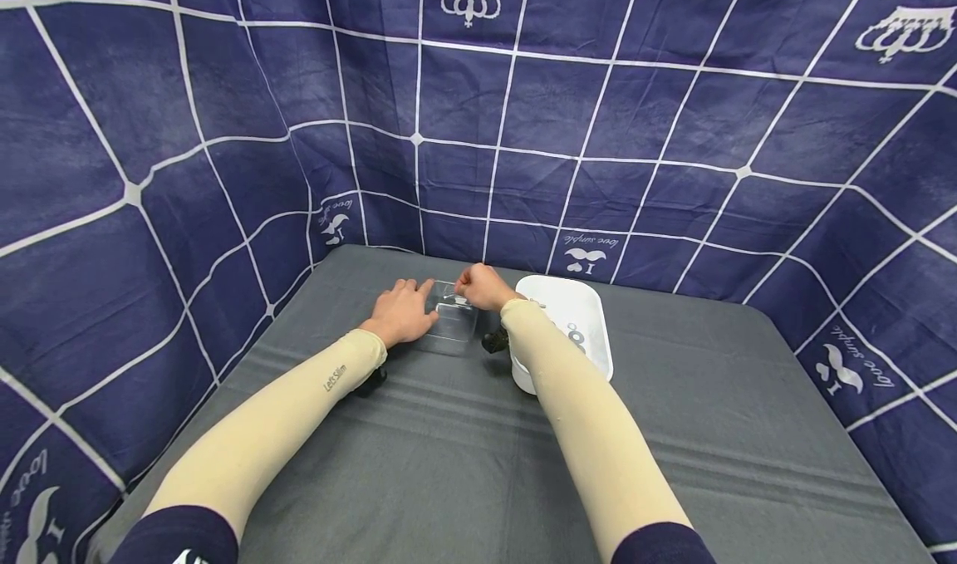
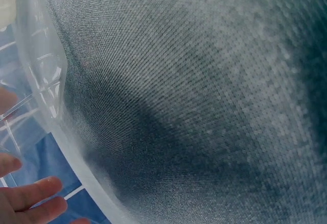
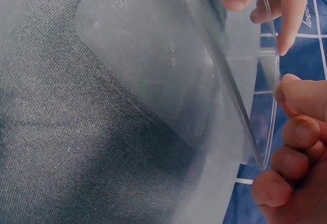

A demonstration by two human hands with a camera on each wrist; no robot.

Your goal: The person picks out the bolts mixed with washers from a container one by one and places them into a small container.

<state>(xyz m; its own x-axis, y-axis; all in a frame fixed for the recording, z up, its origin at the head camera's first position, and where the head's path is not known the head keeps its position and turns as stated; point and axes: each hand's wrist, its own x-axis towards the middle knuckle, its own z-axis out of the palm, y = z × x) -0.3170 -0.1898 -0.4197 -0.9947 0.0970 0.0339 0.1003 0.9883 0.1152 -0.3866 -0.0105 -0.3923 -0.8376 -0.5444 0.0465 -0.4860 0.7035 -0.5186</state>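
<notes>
A shallow clear plastic box [image 1: 453, 321] with compartments lies flat on the table. My left hand [image 1: 402, 311] rests against its left side, fingers spread and fairly straight. Over the far compartment is my right hand [image 1: 482, 286], its thumb and forefinger pinched together and the other fingers curled. A small thin white piece [image 1: 449, 296] shows at its fingertips, too small to tell its kind. In the right wrist view, the pinching right hand [image 3: 299, 142] is close behind the clear wall, and left-hand fingers [image 3: 290, 15] touch the box from above.
A white basin [image 1: 596, 306] stands just right of the box, partly behind my right forearm, with grey ring-like shapes inside. The grey cloth-covered table [image 1: 419, 464] reaches blue curtains [image 1: 658, 115] with white lines at the back and sides.
</notes>
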